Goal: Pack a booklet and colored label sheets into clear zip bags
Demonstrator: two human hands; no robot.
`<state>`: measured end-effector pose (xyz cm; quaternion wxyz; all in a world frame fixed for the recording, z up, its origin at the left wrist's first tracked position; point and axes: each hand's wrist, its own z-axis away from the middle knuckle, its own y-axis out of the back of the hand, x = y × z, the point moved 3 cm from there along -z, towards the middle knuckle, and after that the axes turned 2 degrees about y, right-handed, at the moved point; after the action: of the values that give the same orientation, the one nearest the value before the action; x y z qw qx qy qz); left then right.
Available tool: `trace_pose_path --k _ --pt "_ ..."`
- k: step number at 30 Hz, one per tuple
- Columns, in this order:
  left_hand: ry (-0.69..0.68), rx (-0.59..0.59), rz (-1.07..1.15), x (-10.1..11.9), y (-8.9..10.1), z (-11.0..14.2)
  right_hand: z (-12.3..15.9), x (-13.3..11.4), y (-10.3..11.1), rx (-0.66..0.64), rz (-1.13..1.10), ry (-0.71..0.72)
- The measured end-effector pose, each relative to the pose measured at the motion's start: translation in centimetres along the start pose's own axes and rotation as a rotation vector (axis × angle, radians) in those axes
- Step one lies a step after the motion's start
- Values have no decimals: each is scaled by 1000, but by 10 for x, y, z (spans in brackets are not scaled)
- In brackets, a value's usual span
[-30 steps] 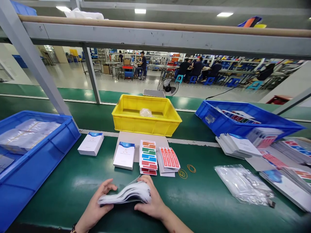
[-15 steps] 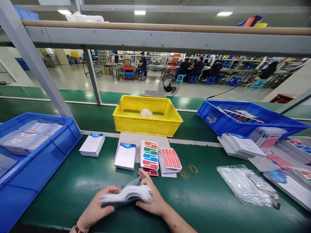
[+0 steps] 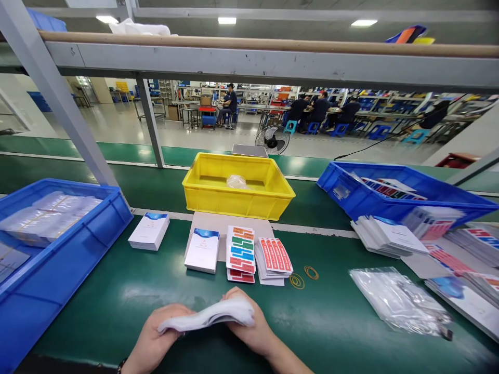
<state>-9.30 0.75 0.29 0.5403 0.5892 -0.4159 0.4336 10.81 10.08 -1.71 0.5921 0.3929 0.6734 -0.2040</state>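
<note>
My left hand pinched one end of a pale stack of thin sheets and my right hand the other, at the lower centre of the frame, over the bench. The stack was bowed, so I judged a loosened pinch could let sheets spring loose and scatter towards the coloured stickers mid-frame.

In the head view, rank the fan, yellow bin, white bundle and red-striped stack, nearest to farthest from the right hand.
1. White bundle: held in the right hand.
2. Red-striped stack: ahead, slightly right.
3. Yellow bin: beyond the stack.
4. Fan: farthest, beyond the bin.
</note>
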Motion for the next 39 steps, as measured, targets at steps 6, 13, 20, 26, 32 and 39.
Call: trace_pose_path --k 6,13,20,26,32,39 --pt "233 186 235 -38 -7 8 10 6 15 30 76 -70" --pt "175 181 203 -40 -26 10 24 25 12 75 -53 -122" --pt "207 154 42 -24 -24 6 29 3 24 143 326 276" --pt "136 192 -6 -22 -22 6 16 -40 26 -112 704 490" --pt "137 201 -3 -28 -23 8 16 -34 32 -11 563 400" --pt "109 195 -13 -28 -24 8 12 -40 29 109 512 329"
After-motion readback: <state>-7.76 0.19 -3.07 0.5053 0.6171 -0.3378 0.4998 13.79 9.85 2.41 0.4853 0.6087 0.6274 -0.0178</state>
